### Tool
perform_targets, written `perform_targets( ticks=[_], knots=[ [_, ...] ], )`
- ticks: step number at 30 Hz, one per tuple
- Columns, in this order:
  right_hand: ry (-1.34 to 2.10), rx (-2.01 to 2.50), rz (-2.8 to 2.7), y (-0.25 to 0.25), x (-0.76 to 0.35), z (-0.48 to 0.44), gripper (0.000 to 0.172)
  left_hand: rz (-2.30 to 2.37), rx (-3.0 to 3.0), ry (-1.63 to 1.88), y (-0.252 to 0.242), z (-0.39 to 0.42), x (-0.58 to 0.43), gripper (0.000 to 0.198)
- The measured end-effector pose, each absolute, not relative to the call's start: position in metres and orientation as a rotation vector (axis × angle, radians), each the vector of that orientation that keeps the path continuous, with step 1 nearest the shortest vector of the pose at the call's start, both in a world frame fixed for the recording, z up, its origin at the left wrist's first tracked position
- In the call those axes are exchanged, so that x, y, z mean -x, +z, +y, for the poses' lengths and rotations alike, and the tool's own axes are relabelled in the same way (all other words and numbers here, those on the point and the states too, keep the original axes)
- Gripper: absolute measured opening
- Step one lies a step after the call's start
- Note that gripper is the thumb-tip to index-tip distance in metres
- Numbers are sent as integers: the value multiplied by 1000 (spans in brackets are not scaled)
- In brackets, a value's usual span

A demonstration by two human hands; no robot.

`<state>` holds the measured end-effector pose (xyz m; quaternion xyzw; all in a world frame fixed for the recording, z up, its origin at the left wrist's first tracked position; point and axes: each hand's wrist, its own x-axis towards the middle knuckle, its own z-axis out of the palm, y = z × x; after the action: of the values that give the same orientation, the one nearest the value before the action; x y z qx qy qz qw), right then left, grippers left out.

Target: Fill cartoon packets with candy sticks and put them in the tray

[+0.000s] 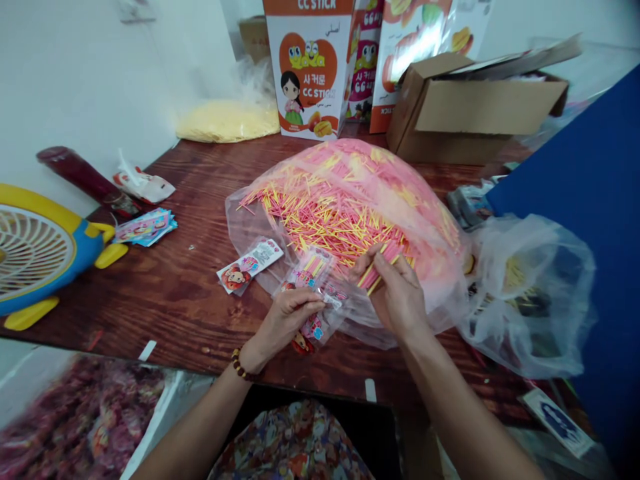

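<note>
The two hands are apart: the left hand [287, 319] pinches the edge of a small clear plastic sachet with pink-and-blue print [331, 298], and the right hand [401, 293] is closed around a bundle of thin pink and yellow sticks [373, 272]. Just beyond, a big translucent plastic bag [430, 180] lies open toward the near side, heaped with loose sticks [325, 217] of the same colours. Left of it rests a small stack of printed sachets [251, 265]; to the right slumps a crumpled clear bag [560, 287] (a few yellowish pieces show through). At the near left, a white-rimmed container [153, 427] holds many dark-pink packets [75, 413]. The dark red-brown wooden bench [200, 213] carries a yellow-and-blue fan [37, 240] at left and, at the far side, an orange-and-white printed carton [313, 73] and an open brown cardboard box [460, 120], before pale walls [90, 73].
</note>
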<state>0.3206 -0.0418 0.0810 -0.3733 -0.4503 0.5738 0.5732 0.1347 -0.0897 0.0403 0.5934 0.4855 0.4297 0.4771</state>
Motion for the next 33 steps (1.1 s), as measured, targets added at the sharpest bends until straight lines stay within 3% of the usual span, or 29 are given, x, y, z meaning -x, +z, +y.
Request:
perform_targets(
  ticks=[11,26,33],
  knots=[
    [1170,812,-897,97,-282,-46,14,1174,-1580,1107,49,-88,-139,37],
    [1191,918,-930,66,-281,-49,17,1192,-1583,1203,28,-80,-135,21],
    [1225,927,-979,60,-285,-54,19,1188,-1516,1193,27,-76,-138,23]
  ],
)
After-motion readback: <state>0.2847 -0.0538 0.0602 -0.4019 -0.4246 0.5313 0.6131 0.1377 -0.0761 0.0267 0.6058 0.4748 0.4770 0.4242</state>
